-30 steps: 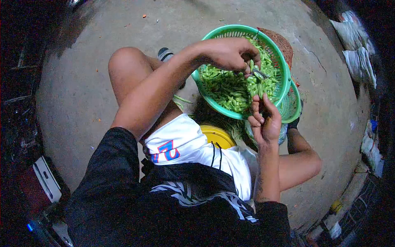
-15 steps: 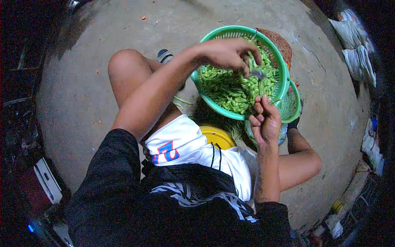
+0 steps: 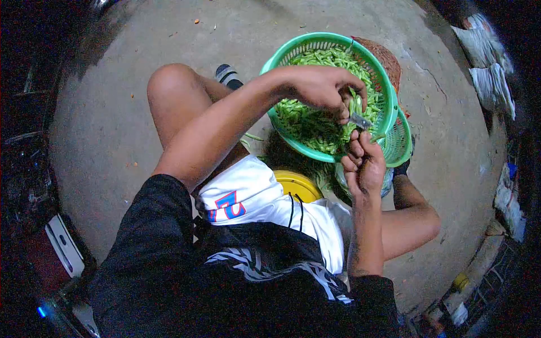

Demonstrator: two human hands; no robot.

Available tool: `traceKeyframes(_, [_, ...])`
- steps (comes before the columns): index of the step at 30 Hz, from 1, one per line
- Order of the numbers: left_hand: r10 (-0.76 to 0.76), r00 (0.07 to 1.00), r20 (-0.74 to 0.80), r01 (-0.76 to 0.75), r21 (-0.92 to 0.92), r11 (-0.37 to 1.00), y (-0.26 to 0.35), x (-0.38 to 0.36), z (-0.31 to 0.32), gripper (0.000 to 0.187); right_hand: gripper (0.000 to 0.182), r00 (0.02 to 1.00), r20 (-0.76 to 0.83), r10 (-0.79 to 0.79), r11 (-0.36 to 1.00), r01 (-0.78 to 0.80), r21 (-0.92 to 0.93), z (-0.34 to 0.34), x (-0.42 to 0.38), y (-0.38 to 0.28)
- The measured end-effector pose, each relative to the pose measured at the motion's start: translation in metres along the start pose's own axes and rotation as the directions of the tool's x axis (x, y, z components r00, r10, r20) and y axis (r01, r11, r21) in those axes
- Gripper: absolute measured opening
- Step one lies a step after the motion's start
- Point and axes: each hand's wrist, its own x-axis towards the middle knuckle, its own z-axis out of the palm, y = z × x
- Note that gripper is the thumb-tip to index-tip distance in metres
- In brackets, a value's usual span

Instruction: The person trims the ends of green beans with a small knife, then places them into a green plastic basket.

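Observation:
My left hand (image 3: pixel 329 90) reaches in from the left over a green plastic basket (image 3: pixel 307 151) of cut green bean pieces (image 3: pixel 332 59). Its fingers are closed on a small metal blade (image 3: pixel 359 120); whether it has a handle is hidden. Close below, at the basket's near right rim, my right hand (image 3: pixel 366 163) pinches a green bean (image 3: pixel 377 137), whose end sticks out to the right of the fingertips. The blade lies just above these fingertips, and green pieces (image 3: pixel 354 104) show by the left fingers.
A second green basket (image 3: pixel 399 143) sits partly under the first. Behind them is a reddish-brown sack (image 3: pixel 383 62). A yellow round lid or container (image 3: pixel 296 185) lies between my legs. Loose beans (image 3: pixel 252 137) rest on the concrete floor (image 3: pixel 112 169). White bags (image 3: pixel 493 87) line the right edge.
My left hand and the blade have moved slightly down and right, closer to my right fingertips. The bean pointing up from my right hand no longer shows that way. The basket has barely shifted.

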Motion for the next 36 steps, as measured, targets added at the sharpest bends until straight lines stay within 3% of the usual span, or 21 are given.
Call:
traceKeyframes(2, [0.066, 0.998, -0.005, -0.065, 0.101, 0.993, 0.000, 0.001, -0.012, 0.037, 0.025, 1.000, 0.011, -0.005, 1.000, 0.005, -0.021, 0.001, -0.002, -0.002])
traceKeyframes(3, [0.040, 0.992, -0.122, -0.013, 0.221, 0.975, 0.004, -0.004, -0.017, 0.036, 0.025, 0.999, 0.028, -0.020, 0.999, 0.021, -0.035, 0.002, -0.002, -0.004])
traceKeyframes(4, [0.089, 0.983, -0.164, -0.065, 0.148, 0.987, 0.000, -0.004, -0.028, 0.037, 0.025, 0.999, 0.032, -0.024, 0.999, 0.025, -0.033, 0.001, -0.002, -0.004])
traceKeyframes(6, [0.031, 0.980, -0.197, -0.024, 0.039, 0.999, -0.001, -0.009, -0.043, 0.039, 0.025, 1.000, -0.005, -0.011, 1.000, 0.011, -0.008, -0.001, -0.002, -0.004])
traceKeyframes(9, [0.055, 0.987, -0.148, -0.034, 0.142, 0.989, -0.005, -0.002, -0.023, 0.041, 0.024, 1.000, 0.019, 0.016, 0.999, -0.016, 0.033, 0.000, 0.000, -0.003])
traceKeyframes(10, [0.046, 0.997, -0.057, -0.043, 0.050, 0.998, -0.005, 0.000, -0.008, 0.044, 0.024, 1.000, 0.015, 0.015, 0.999, -0.015, 0.033, 0.000, 0.000, -0.003])
traceKeyframes(13, [0.040, 0.999, 0.033, -0.044, 0.114, 0.992, 0.007, 0.000, 0.005, 0.039, 0.026, 0.999, 0.015, -0.032, 0.999, 0.032, -0.024, 0.002, -0.001, 0.000])
traceKeyframes(17, [0.071, 0.986, -0.149, -0.059, 0.085, 0.995, -0.007, -0.006, -0.034, 0.038, 0.028, 0.994, 0.105, -0.023, 0.999, 0.025, -0.020, -0.001, -0.003, -0.005])
traceKeyframes(20, [0.034, 0.990, -0.140, -0.028, 0.040, 0.999, 0.002, -0.010, -0.027, 0.039, 0.029, 0.994, 0.108, 0.006, 1.000, -0.007, 0.009, -0.001, 0.000, -0.003])
traceKeyframes(21, [0.117, 0.988, -0.104, -0.107, 0.100, 0.989, -0.001, -0.006, -0.015, 0.040, 0.031, 0.995, 0.094, 0.013, 1.000, -0.014, 0.009, -0.002, 0.002, -0.002])
traceKeyframes(22, [-0.018, 0.999, -0.035, 0.020, 0.066, 0.998, 0.012, -0.010, -0.005, 0.037, 0.031, 0.996, 0.091, 0.011, 1.000, -0.012, 0.007, -0.002, 0.002, -0.002])
traceKeyframes(24, [0.102, 0.993, -0.063, -0.084, 0.234, 0.969, 0.007, -0.003, 0.004, 0.036, 0.031, 0.998, 0.061, 0.005, 1.000, -0.004, -0.014, 0.001, 0.002, -0.001])
traceKeyframes(29, [0.043, 0.998, -0.056, -0.032, 0.171, 0.985, 0.008, -0.004, -0.003, 0.034, 0.025, 1.000, 0.000, -0.010, 0.997, 0.009, -0.081, 0.010, -0.002, -0.005])
traceKeyframes(31, [0.022, 0.999, -0.049, -0.013, 0.177, 0.984, 0.004, -0.002, -0.003, 0.034, 0.017, 0.994, -0.068, -0.088, 0.993, 0.083, -0.079, 0.010, -0.001, -0.002])
traceKeyframes(33, [0.093, 0.994, -0.062, -0.081, 0.173, 0.982, -0.003, 0.002, -0.001, 0.034, 0.015, 0.994, -0.057, -0.092, 0.992, 0.087, -0.096, 0.009, 0.000, -0.002])
traceKeyframes(36, [0.072, 0.994, -0.084, -0.057, 0.165, 0.985, -0.002, 0.001, -0.003, 0.035, 0.015, 0.997, -0.029, -0.069, 0.993, 0.066, -0.098, 0.006, 0.002, -0.003])
